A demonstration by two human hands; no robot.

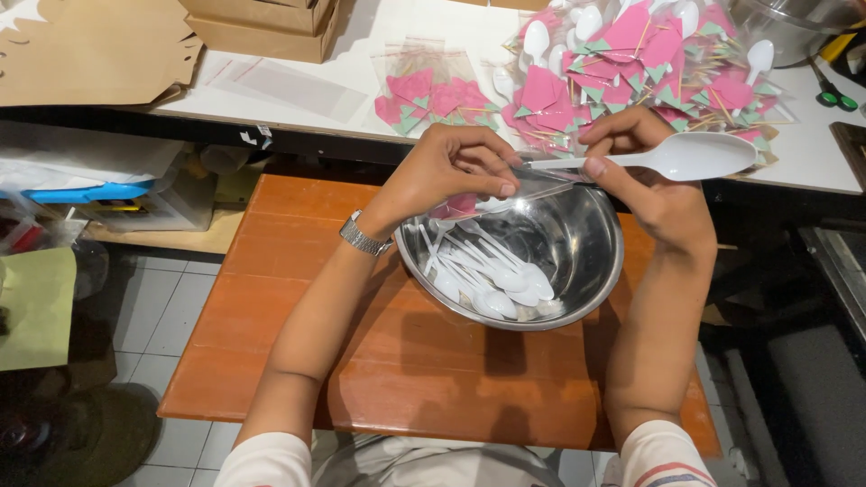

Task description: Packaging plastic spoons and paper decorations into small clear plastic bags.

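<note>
Above the steel bowl point(591, 271) of white plastic spoons point(492, 275), the right hand point(654, 180) pinches a white plastic spoon point(672, 158) by its handle, long axis level, bowl end pointing right, handle tip toward the left hand point(451, 167). That hand grips a clear plastic sleeve point(532, 188) holding a pink napkin point(456, 207), its mouth just beside the handle tip.

A small packing workshop: cardboard boxes point(262, 22), heaped filled cellophane packets point(631, 72), a white worktable point(361, 104).
</note>
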